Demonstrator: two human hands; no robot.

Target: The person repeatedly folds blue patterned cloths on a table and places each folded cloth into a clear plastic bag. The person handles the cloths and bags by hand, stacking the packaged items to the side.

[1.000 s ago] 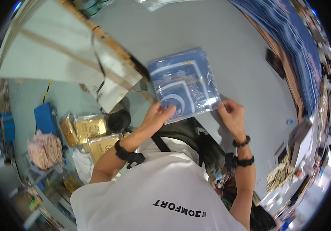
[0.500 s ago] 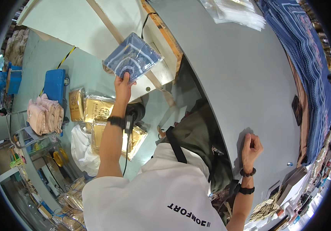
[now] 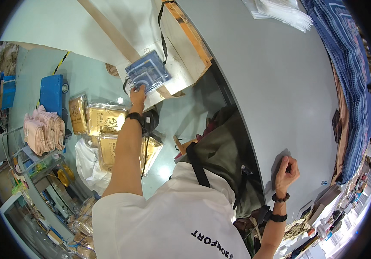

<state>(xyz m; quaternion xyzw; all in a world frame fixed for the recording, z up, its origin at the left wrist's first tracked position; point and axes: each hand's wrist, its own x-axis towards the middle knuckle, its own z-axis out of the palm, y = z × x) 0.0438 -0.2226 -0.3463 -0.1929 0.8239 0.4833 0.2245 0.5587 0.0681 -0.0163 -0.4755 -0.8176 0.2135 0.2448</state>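
My left hand [image 3: 137, 96] reaches out and pinches the near edge of a folded blue patterned cloth in a clear plastic sleeve [image 3: 148, 71]. The packet lies over the corner of a large white carton [image 3: 103, 36] with a brown tape strip; whether it touches the carton I cannot tell. A black strap [image 3: 163, 36] hangs just beyond it. On the grey table [image 3: 254, 86] rests my right hand [image 3: 287, 175], its fingers curled in with nothing visible in them.
Gold packets [image 3: 106, 118] and a white plastic bag [image 3: 90, 164] lie on the floor at left. Folded pink cloths [image 3: 43, 131] sit on a metal cart, near a blue trolley [image 3: 51, 95]. Stacked blue cloths [image 3: 345, 77] and clear sleeves [image 3: 282, 12] lie on the table.
My left hand has lowered the blue cloth packet away from me, closer to the carton's corner. My right hand stays curled on the table.
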